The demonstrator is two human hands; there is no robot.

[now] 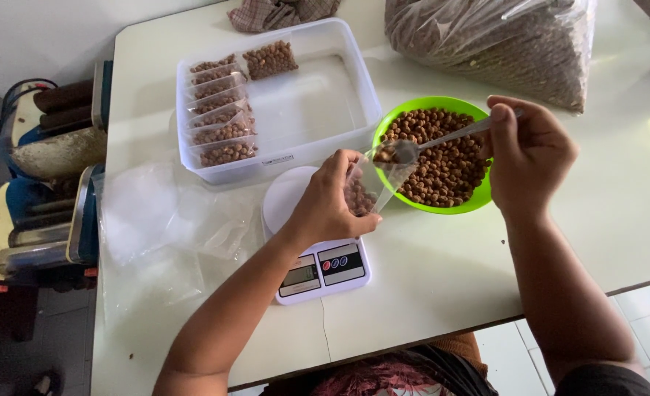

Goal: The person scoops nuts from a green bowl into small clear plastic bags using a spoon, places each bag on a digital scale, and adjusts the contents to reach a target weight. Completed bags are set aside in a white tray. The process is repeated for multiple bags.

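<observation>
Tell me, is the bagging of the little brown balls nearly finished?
Not nearly. Done: several filled small bags lie in the clear tray. In hand: the left hand holds an open bag above the white scale, and the right hand tips in a spoon. Left: the green bowl is full, empty bags wait, and a big sack remains.
</observation>
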